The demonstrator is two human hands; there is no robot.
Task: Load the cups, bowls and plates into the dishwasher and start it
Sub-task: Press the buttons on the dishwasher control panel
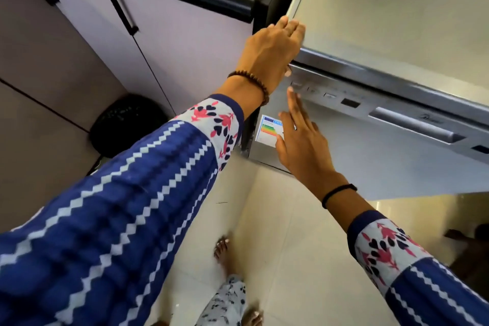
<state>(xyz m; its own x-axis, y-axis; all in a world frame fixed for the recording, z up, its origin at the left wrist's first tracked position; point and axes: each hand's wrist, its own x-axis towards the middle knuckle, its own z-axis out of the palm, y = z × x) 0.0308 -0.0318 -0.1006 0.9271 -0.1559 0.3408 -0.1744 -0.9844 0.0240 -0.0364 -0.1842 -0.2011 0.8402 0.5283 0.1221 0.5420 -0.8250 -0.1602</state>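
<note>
**Dishwasher shut; finger at the controls**

Dishwasher (370, 161): door closed and upright, handle (412, 124) untouched. It stands just right of the lilac cabinets (79, 47). No cups, bowls or plates in view. The interior is hidden, so the load cannot be checked. Control panel (330, 95) runs along the door's top edge. Its small display (350, 103) looks dark, though blurred.

Right grip (299, 140): released, fingers straight, holding nothing. Index fingertip (290, 90) sits just below the leftmost button (296, 84); touching or just short, cannot tell. Left grip (272, 47): also released, laid over the machine's top left corner with the thumb at the front lip, apparently bracing.

Judgement: with the door closed, loading appears finished. Left to do: power on, choose a programme, start. Nothing shows the machine running.

Around: energy label (268, 130) on the door's upper left, partly behind the right grip; black bin (127, 124) in the corner; pale tiled floor (291, 246); a bare foot (222, 249).
</note>
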